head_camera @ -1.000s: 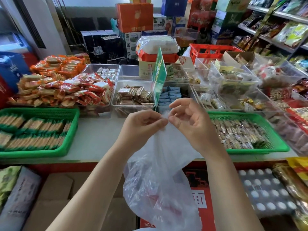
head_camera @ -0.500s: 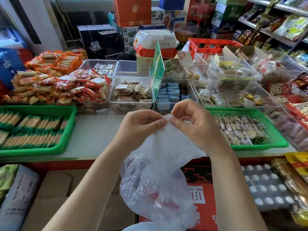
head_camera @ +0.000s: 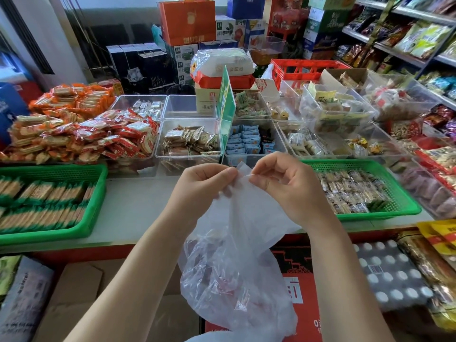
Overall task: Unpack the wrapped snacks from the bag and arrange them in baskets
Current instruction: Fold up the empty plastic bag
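The left hand (head_camera: 204, 183) is curling its fingers and pinching the top edge of a thin, clear, crinkled plastic bag (head_camera: 237, 262) between thumb and forefinger, while the right hand (head_camera: 283, 183) is pinching the same edge just beside it, its remaining fingers bent loosely above. The 2 hands are nearly meeting over the front edge of a pale grey counter (head_camera: 133, 206), and the bag is hanging down from them in front of the counter, its lower part bulging with reddish wrapped snacks that are showing only dimly through the plastic. On the counter, a green perforated plastic basket (head_camera: 96, 183) at the left is holding rows of green-and-tan wrapped bars, and a second green perforated plastic basket (head_camera: 394, 191) at the right is holding small pale wrapped pieces. Behind them, clear rectangular plastic bins (head_camera: 190, 159) are sitting side by side with brown, blue and yellow packets inside, and a loose heap of red-and-orange wrapped crackers (head_camera: 81, 134) is lying at the far left. An upright green sign card (head_camera: 227, 102) is standing between 2 bins. Below the counter, brown cardboard boxes (head_camera: 81, 292) and a red printed carton (head_camera: 301, 292) are resting on the floor. Shelves of bagged goods (head_camera: 407, 35) are lining the right wall.
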Action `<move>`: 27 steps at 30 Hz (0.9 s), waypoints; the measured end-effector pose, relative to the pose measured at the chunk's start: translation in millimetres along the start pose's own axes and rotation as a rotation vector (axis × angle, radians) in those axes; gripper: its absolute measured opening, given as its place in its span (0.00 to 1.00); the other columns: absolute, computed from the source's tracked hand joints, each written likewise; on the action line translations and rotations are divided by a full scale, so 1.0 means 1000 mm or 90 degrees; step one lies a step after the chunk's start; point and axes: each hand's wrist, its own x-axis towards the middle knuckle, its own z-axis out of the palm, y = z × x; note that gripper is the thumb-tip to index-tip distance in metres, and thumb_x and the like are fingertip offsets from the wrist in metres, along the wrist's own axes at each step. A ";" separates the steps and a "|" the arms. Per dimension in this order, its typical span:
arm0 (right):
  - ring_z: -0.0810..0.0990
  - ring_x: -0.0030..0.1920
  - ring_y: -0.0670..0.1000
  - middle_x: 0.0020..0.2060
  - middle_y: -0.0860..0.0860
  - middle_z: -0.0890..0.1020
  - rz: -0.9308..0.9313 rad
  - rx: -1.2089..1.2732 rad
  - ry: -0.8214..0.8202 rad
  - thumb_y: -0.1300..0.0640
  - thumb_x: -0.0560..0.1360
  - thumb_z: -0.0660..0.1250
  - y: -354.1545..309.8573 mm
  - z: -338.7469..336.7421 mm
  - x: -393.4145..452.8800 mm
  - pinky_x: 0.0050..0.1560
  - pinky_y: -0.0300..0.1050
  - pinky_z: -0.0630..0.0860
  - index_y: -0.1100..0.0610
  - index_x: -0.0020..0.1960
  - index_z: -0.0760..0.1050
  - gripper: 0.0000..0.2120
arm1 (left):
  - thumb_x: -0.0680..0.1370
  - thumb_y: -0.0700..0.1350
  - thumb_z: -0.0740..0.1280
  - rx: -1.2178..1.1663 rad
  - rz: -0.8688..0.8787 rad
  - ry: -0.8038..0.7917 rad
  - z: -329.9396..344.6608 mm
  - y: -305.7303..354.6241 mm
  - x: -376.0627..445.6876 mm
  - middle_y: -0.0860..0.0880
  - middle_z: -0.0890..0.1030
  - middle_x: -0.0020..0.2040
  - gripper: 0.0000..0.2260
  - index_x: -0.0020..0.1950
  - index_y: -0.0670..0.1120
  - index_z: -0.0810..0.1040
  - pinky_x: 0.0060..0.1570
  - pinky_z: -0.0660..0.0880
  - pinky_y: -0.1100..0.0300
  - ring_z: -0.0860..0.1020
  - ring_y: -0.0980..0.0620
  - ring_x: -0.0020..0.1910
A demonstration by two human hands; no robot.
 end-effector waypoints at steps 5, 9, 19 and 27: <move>0.81 0.40 0.43 0.37 0.42 0.82 0.013 -0.027 0.029 0.59 0.73 0.76 -0.003 0.002 0.002 0.45 0.35 0.76 0.52 0.43 0.80 0.05 | 0.80 0.41 0.69 0.029 0.034 -0.022 0.006 0.002 -0.001 0.50 0.85 0.37 0.07 0.45 0.47 0.86 0.37 0.72 0.62 0.76 0.57 0.34; 0.79 0.38 0.42 0.36 0.41 0.82 0.014 -0.037 0.040 0.59 0.73 0.76 -0.005 0.001 0.004 0.42 0.33 0.75 0.51 0.43 0.80 0.06 | 0.80 0.42 0.69 0.028 0.034 -0.042 0.005 0.004 0.001 0.51 0.85 0.37 0.09 0.42 0.50 0.87 0.40 0.72 0.60 0.76 0.56 0.36; 0.78 0.37 0.47 0.38 0.50 0.82 0.096 -0.165 -0.069 0.45 0.72 0.75 0.001 -0.015 0.014 0.42 0.45 0.75 0.48 0.50 0.79 0.11 | 0.74 0.35 0.75 0.132 0.181 0.008 -0.009 0.002 0.018 0.51 0.84 0.40 0.10 0.44 0.50 0.82 0.48 0.78 0.61 0.81 0.55 0.41; 0.72 0.35 0.38 0.36 0.43 0.77 0.175 -0.341 -0.149 0.48 0.73 0.76 0.011 -0.042 0.034 0.40 0.40 0.68 0.51 0.42 0.77 0.10 | 0.77 0.36 0.71 -0.058 0.114 0.134 -0.051 0.000 0.037 0.55 0.82 0.37 0.08 0.45 0.50 0.82 0.35 0.72 0.67 0.76 0.60 0.33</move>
